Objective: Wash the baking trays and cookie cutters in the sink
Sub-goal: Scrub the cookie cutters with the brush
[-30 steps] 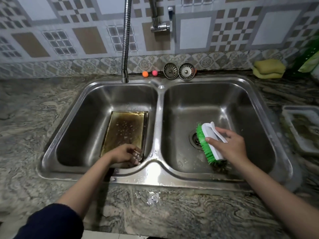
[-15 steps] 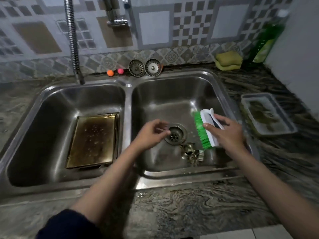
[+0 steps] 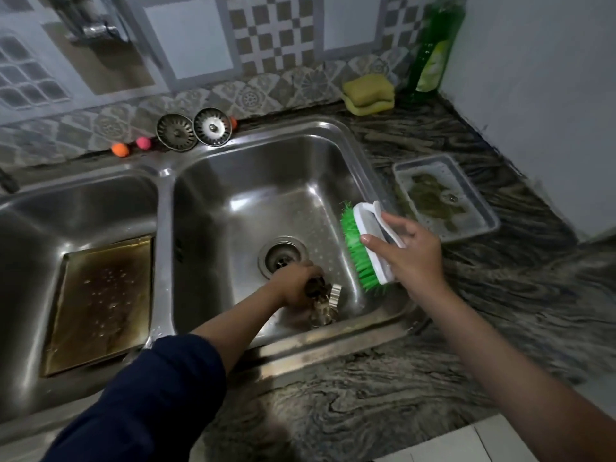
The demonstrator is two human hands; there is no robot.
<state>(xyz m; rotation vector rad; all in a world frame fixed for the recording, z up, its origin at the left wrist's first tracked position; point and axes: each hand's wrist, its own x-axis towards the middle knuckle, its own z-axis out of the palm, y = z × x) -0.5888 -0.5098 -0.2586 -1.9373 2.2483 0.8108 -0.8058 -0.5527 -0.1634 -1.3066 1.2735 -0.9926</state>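
Cookie cutters (image 3: 325, 303) sit gripped under left hand (image 3: 296, 285) fingers; right hand (image 3: 411, 253) clasps brush (image 3: 368, 243).

We are at a home kitchen wash station. A stainless double-bowl sink (image 3: 358, 155) is set into a marbled stone countertop (image 3: 500, 311) below a patterned tile backsplash (image 3: 273, 41). Two sink strainers (image 3: 195, 130), a yellow sponge (image 3: 368, 93) and a green dish-soap bottle (image 3: 433, 55) stand along the back edge.
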